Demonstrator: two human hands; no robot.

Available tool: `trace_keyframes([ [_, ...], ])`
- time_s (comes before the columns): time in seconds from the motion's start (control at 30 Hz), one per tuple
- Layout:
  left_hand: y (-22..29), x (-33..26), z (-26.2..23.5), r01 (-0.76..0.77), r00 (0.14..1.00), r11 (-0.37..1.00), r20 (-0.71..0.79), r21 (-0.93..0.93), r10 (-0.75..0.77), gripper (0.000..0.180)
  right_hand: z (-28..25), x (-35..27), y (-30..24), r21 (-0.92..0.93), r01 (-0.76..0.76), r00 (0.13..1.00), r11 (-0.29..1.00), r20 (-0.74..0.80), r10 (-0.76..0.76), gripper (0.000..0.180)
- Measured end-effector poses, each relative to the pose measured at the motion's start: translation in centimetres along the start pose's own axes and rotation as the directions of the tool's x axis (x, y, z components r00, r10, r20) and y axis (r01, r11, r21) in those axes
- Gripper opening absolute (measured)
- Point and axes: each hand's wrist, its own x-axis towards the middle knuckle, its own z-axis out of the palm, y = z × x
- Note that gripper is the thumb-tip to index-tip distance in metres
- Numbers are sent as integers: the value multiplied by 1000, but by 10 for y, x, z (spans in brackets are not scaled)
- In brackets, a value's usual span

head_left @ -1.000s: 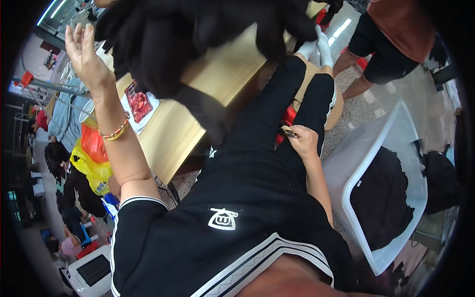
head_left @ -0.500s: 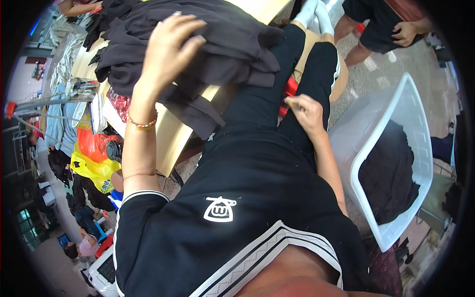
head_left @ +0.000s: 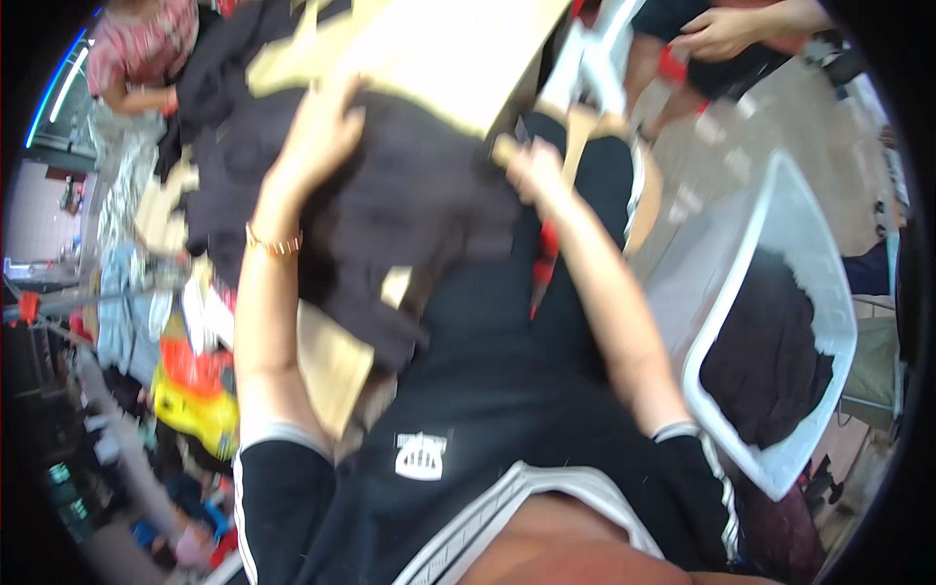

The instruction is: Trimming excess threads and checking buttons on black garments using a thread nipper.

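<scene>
"Head view: where does the dark cloth lie?"

"Spread in folds over the tabletop, its near part up against the person's black trousers."

"And the hands?"

"The left hand is over the cloth, fingers extended and thumb apart, with nothing visible in its grasp; whether it touches the fabric cannot be told. The right hand is beside the cloth's right edge. Its fingers are bent, and a small tan piece shows at their tips, but blur hides whether they pinch it."

"Which step would that be?"

"Probably arranging the cloth on the tabletop, judging by how it lies and where the hands are."

"What does the next move call for?"

"Likely a flat left palm to steady the folds, and care that the right fingers don't snag the edge."
</scene>
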Motion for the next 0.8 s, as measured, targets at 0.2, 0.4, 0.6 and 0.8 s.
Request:
trace_keyframes([
  [0.2, -59, 8, 34, 82, 915, 977, 374, 195, -152, 20, -13, -4, 1, 233, 268, 963, 935, -31, -269, 33],
  [0.4, -55, 10, -13, 141, 982, 952, -87, -271, -170, 17, -60, -14, -71, -25, 619, 778, 785, -121, -617, 31],
  [0.6, -18, -37, -131, -40, 981, 841, -183, -540, -71, 18, -71, -75, -148, -94, 915, 383, 391, -94, -919, 13],
  [0.8, 3, -130, -124, 182, 863, 932, 505, -315, 2, 18, -54, -125, -86, 79, 853, 354, 516, 637, -684, 14],
])
